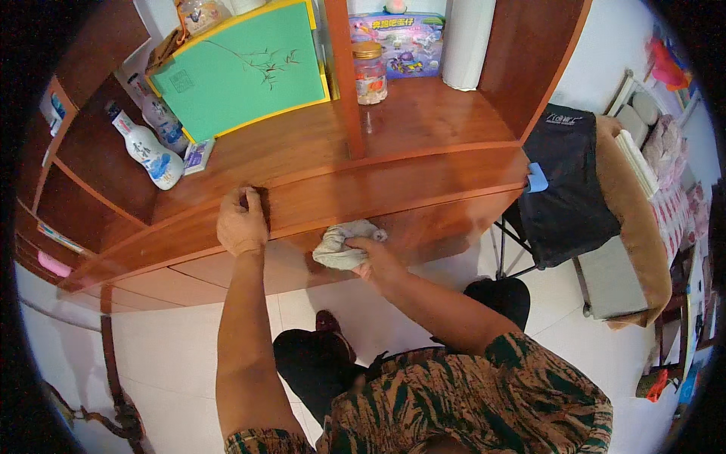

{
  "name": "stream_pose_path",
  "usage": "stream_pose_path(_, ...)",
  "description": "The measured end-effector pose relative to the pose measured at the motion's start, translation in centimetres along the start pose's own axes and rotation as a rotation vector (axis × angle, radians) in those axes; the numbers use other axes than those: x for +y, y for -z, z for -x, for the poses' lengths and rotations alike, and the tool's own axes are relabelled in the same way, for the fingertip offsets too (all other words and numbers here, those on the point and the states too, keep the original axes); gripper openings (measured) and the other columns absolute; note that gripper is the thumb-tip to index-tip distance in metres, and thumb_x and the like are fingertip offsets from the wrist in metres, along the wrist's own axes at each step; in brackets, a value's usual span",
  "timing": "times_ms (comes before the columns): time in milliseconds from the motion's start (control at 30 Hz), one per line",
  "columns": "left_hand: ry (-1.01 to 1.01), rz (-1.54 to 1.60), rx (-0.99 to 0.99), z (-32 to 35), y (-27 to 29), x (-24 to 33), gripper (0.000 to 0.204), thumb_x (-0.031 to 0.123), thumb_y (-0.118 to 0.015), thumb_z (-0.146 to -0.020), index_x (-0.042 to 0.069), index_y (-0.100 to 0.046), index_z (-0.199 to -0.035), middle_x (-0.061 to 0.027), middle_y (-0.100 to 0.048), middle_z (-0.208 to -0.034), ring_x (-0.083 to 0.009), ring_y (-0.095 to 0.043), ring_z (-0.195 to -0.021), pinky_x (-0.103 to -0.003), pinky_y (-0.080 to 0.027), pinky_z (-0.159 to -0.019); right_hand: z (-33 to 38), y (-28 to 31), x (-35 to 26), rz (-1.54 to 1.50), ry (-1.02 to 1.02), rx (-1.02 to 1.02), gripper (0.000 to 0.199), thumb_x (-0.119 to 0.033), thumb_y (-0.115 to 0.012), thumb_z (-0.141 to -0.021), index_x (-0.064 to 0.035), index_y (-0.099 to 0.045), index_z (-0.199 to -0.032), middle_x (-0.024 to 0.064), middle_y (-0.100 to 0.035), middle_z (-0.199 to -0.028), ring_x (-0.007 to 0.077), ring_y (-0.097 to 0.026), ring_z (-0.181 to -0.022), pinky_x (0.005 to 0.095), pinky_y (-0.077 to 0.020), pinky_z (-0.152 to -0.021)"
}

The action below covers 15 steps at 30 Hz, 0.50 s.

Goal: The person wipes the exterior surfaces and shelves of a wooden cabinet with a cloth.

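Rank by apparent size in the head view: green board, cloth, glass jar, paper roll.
1. Green board
2. Paper roll
3. Cloth, bunched in the right hand
4. Glass jar
Cloth and jar look close; the cloth is nearer the camera.

On the wooden shelf a green board with a yellow edge (242,72) leans at the back, with a white and blue ceramic bottle (147,151) tilted at its left and a small flat packet (199,155) lying just beside its lower corner. Past the upright divider stand a glass jar with a gold lid (370,73), a colourful toy box (401,41) behind it and a white roll (467,41). To the right of the shelf, on the white tiled floor (174,348), stands a black folding chair (567,185) with a blue tag (538,178) at its edge.
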State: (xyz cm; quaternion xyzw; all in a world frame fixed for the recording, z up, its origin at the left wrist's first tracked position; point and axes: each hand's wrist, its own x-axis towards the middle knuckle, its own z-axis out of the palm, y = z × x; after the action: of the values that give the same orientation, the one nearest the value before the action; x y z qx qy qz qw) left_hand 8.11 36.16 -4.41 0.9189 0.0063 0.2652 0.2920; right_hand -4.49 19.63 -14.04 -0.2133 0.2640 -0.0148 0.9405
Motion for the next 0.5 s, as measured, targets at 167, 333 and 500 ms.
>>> stream_pose_path(167,0.005,0.035,0.049,0.2,0.0,-0.8,0.030,0.039,-0.058,-0.088,0.013,-0.071,-0.095,-0.0122,-0.069,-0.094,-0.0319,-0.065,-0.085,-0.040,-0.050,-0.073,3.3,1.3,-5.2,0.047,-0.109,-0.102,0.038,-0.004,-0.062,-0.084,-0.0013,-0.051,-0.120,0.0148,-0.058,-0.120,0.0311,-0.057,-0.114,0.0474,-0.0510,-0.094)
stream_pose_path(333,-0.016,0.014,0.056,0.2,0.5,-1.2,0.032,0.040,-0.057,-0.089,0.012,-0.070,-0.095,-0.0124,-0.069,-0.093,-0.0320,-0.065,-0.084,-0.040,-0.050,-0.073,5.0,8.7,-14.9,0.197,0.203,-0.056,0.036,-0.009,-0.065,-0.082,-0.0011,-0.053,-0.115,0.0115,-0.062,-0.109,0.0270,-0.063,-0.099,0.0390,-0.0551,-0.086)
stream_pose_path(500,0.019,0.044,0.051,0.2,-0.2,-0.6,0.032,0.040,-0.056,-0.089,0.011,-0.070,-0.096,-0.0134,-0.068,-0.095,-0.0326,-0.065,-0.087,-0.040,-0.050,-0.074,8.3,13.0,-24.0,0.274,0.390,-0.011,0.030,-0.009,-0.063,-0.084,0.0025,-0.057,-0.112,0.0138,-0.066,-0.103,0.0279,-0.067,-0.094,0.0379,-0.0561,-0.085)
